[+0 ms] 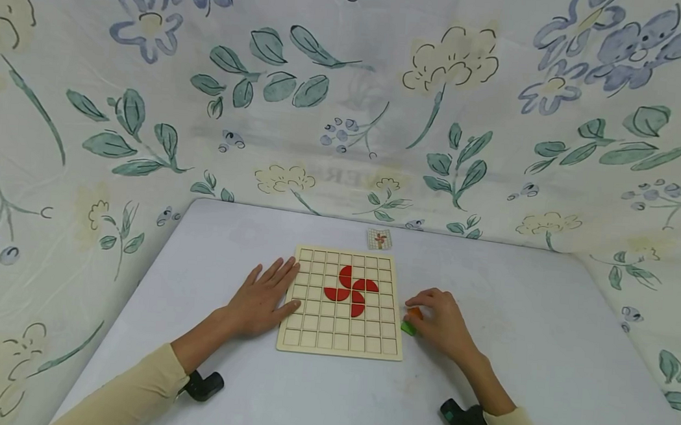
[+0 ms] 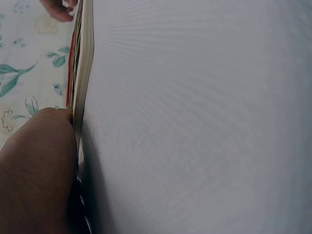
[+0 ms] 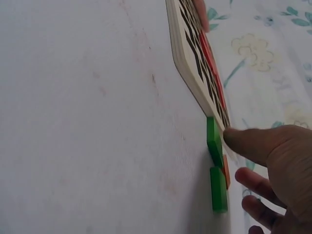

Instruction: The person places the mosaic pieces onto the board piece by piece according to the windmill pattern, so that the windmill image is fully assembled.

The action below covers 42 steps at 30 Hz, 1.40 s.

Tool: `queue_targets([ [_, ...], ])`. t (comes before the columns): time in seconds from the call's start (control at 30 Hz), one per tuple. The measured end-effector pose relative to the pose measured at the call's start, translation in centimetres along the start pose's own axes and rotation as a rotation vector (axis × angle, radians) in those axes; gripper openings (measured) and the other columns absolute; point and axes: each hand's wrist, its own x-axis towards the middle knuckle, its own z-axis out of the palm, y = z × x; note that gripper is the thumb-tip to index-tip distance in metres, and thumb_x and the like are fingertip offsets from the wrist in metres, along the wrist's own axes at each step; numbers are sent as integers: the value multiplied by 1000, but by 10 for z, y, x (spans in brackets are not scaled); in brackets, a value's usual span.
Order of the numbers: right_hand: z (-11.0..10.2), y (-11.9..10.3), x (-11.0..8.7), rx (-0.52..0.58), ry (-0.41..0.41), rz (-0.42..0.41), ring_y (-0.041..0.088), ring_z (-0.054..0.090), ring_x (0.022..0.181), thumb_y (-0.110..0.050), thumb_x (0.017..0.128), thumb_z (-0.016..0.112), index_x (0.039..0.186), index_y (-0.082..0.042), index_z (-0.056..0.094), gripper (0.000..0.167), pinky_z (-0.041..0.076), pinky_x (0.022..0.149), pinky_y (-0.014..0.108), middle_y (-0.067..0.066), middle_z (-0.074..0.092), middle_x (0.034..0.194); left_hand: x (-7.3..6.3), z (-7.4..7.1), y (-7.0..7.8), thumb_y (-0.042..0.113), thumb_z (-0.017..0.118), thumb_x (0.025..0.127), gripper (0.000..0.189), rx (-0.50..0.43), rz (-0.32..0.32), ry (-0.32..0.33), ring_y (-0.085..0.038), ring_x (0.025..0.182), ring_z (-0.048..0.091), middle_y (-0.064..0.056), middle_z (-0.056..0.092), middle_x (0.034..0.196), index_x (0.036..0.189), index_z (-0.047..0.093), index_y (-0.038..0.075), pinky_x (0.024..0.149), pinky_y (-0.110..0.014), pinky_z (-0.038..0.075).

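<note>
A square wooden grid board lies on the table, with red rounded pieces set in its squares as a pinwheel. Flat at the board's left edge rests my left hand, its fingertips and thumb touching the rim. My right hand is just off the board's right edge, fingers bent above small pieces. Those are an orange piece and green pieces, lying close together. In the right wrist view the thumb is close by a green piece, and nothing shows pinched between thumb and fingers.
Behind the board lies a small card printed with a red pinwheel on a grid. The white table extends to both sides, and a floral cloth hangs along its back. Black wrist devices sit below both hands.
</note>
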Motion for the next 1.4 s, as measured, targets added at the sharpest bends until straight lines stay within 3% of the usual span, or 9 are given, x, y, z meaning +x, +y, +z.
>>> queue_targets([
  [0.27, -3, 7, -10, -88, -38, -133, 17, 40, 87, -22, 68, 92, 88, -16, 81, 23, 37, 73, 35, -5, 55, 92, -1, -1, 0, 54, 38, 102, 76, -7, 3, 11, -31, 148, 11, -11, 16, 162, 157, 20, 5, 115, -57, 11],
  [0.4, -3, 2, -15, -171, -47, -149, 13, 41, 85, -25, 68, 92, 89, -20, 82, 24, 40, 70, 32, -7, 57, 92, -2, 0, 0, 56, 36, 102, 77, -4, -2, 1, -30, 149, 10, -9, 14, 163, 157, 18, 6, 115, -57, 10],
  [0.77, -7, -10, -18, -218, -107, -206, 10, 43, 80, -17, 70, 90, 85, -21, 80, 19, 44, 68, 28, -7, 65, 87, -3, 2, -2, 55, 38, 102, 77, -10, -1, 12, -30, 149, 10, -10, 15, 163, 157, 19, 5, 115, -58, 9],
  [0.93, -8, -10, -15, -214, -113, -245, 9, 44, 76, -16, 71, 90, 82, -19, 79, 16, 44, 65, 25, -9, 66, 82, -4, 0, -1, 54, 38, 102, 76, -15, -6, 5, -30, 149, 10, -10, 15, 163, 157, 18, 6, 115, -57, 9],
  [1.1, -7, -11, -11, -204, -50, -289, 8, 47, 77, -13, 68, 90, 77, -17, 77, 16, 45, 65, 24, -7, 70, 84, -3, -1, -1, 55, 36, 102, 76, -15, -8, -7, -29, 149, 8, -9, 13, 163, 157, 17, 6, 115, -56, 8],
  [1.23, -5, -15, -5, -128, -22, -331, 8, 47, 77, -11, 67, 90, 77, -15, 76, 18, 44, 64, 25, -7, 70, 85, -2, -1, 0, 54, 37, 102, 76, -18, -3, -4, -30, 149, 9, -10, 14, 163, 157, 17, 5, 115, -57, 8],
  [1.4, 3, -25, 3, -63, -44, -365, 7, 46, 77, -14, 69, 90, 79, -17, 76, 17, 42, 64, 25, -10, 70, 85, -2, -3, 1, 52, 40, 102, 76, -33, 7, 5, -32, 148, 10, -12, 15, 162, 157, 19, 3, 114, -58, 9],
])
